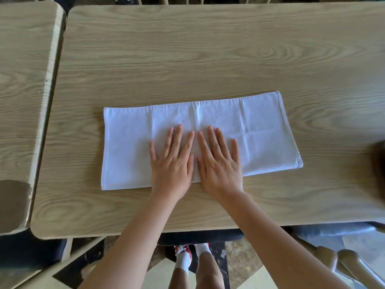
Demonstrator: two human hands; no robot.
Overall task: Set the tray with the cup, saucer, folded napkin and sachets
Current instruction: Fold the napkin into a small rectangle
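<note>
A: How many things lie on the bench (208, 49)?

B: One that I can make out clearly: a single white napkin (260, 130), folded into a long strip. It lies flat near the front edge of the bench, about midway along it, with its right end tilted a little toward the far edge.

A: And the hands?

B: Two. The left hand (171, 161) and the right hand (218, 161) lie palm down on the middle of the napkin, side by side, fingers spread flat and pointing toward the far edge. The thumbs are almost touching. They grip nothing; they just press on the cloth. The heels of both palms sit at the napkin's front edge.

A: How many benches?

B: Two. A second bench (23, 90) stands just beside the first on the left, with a narrow gap between them. It is cut off by the left edge of the view.

A: Anything hard to make out?

B: A dark brown shape (380, 161) at the right edge of the bench is cut off and blurred; I cannot tell what it is. The middle of the napkin's front edge is hidden under the hands. Below the front edge of the bench a red and white shoe (184, 250) shows, partly hidden.
</note>
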